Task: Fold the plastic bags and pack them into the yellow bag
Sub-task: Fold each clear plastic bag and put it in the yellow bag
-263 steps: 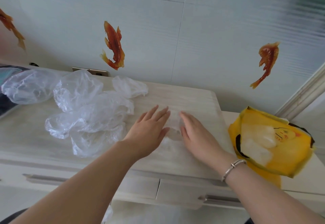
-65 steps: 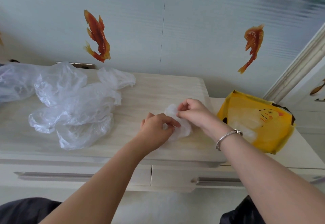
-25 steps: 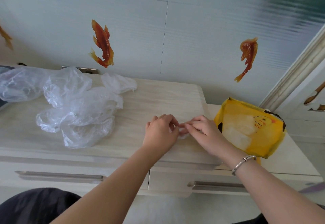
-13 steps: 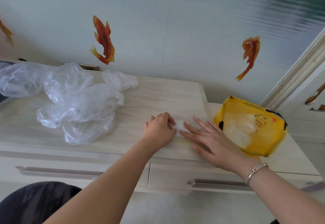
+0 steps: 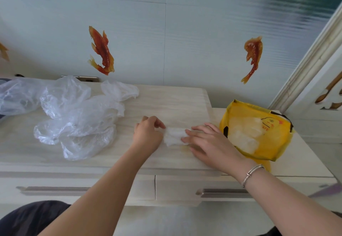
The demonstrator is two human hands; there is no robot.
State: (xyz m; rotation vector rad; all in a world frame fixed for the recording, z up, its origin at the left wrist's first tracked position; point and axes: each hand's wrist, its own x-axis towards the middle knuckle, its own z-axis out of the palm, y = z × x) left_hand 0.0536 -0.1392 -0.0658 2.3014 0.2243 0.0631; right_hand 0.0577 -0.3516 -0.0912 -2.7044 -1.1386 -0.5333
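While folded bag [image 5: 174, 136] sits mid-frame on dresser top [image 5: 175, 104]: L hand [image 5: 148, 135] pinches its left end, R hand [image 5: 209, 141] flat, fingers spread, pressing right end. Squeeze air out, keep creases tight, then into yellow bag [image 5: 259, 132] at right; loose bags [image 5: 74, 117] wait upper left.

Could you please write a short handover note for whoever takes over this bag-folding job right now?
Left hand: closed, pinching the left end of the small folded plastic bag on the dresser top.
Right hand: open and flat, fingers pressing the bag's right end down.
Yellow bag: lying at the right on the lower surface, with pale folded bags showing through it.
Done: some bags look packed; this one is folded small.
Left: put this one in the yellow bag, then fold and pack the loose plastic bags piled at the left.
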